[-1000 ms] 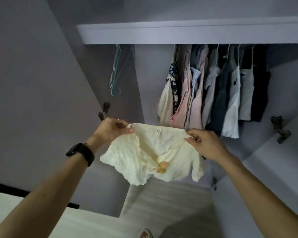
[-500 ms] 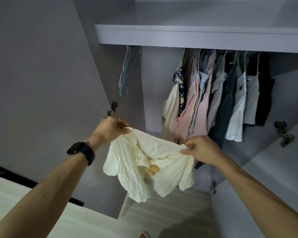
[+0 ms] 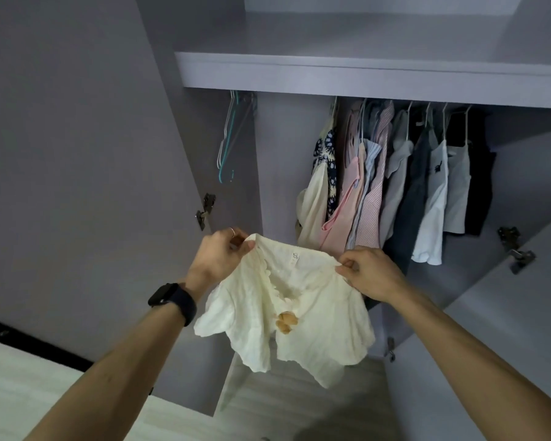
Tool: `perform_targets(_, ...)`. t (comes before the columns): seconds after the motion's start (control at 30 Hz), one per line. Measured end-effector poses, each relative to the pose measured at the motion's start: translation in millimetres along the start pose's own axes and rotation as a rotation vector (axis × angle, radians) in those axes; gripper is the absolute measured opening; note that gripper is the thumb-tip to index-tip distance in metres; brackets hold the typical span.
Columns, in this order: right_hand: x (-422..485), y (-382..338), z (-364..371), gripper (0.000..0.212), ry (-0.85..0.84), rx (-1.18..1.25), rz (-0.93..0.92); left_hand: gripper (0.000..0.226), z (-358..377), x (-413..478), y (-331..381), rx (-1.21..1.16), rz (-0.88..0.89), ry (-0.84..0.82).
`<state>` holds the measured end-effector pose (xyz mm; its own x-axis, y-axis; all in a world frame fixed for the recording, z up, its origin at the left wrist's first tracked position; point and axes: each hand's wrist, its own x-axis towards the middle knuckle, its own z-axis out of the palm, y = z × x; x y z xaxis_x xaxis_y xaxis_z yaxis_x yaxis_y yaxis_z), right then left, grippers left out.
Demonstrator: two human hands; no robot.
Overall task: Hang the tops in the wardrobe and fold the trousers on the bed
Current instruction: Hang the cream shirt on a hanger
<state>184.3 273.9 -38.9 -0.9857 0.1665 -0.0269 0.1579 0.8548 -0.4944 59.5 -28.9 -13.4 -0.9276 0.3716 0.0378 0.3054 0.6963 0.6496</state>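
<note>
Observed: cream top [image 3: 287, 319] held spread before the open wardrobe [image 3: 363, 78], not yet on a hanger.

The left hand [image 3: 218, 254] pinches one shoulder and the right hand [image 3: 371, 270] pinches the other, fingers curled on the fabric. This stretches the neckline open between them, in my judgement to ready it for a hanger. The garment hangs in the air in front of the hung garments [image 3: 395, 186]. Empty hangers [image 3: 231, 138] hang at the left; neither hand holds one.
</note>
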Motion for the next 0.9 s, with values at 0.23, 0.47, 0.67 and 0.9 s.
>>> perform_targets(0.23, 4.5, -14.1, 8.6, 0.021, 0.131, 0.025, -0.014, 0.031, 18.2, -11.8, -0.7, 0.172, 0.071, 0.135)
perform_targets(0.47, 38.0, -39.1, 6.2, 0.01, 0.046, 0.003, -0.151, 0.033, -3.2, -14.7, 11.3, 0.514, 0.094, 0.373)
perform_targets(0.67, 100.2, -87.3, -24.0, 0.027, 0.052, 0.02, -0.368, 0.029, -42.2, 5.6, 27.3, 0.847, 0.257, 0.62)
perform_targets(0.9, 167.4, -136.5, -27.3, 0.032, 0.053, 0.116, -0.384, 0.029, -96.4, 25.0, 6.5, 1.187, 0.119, 0.579)
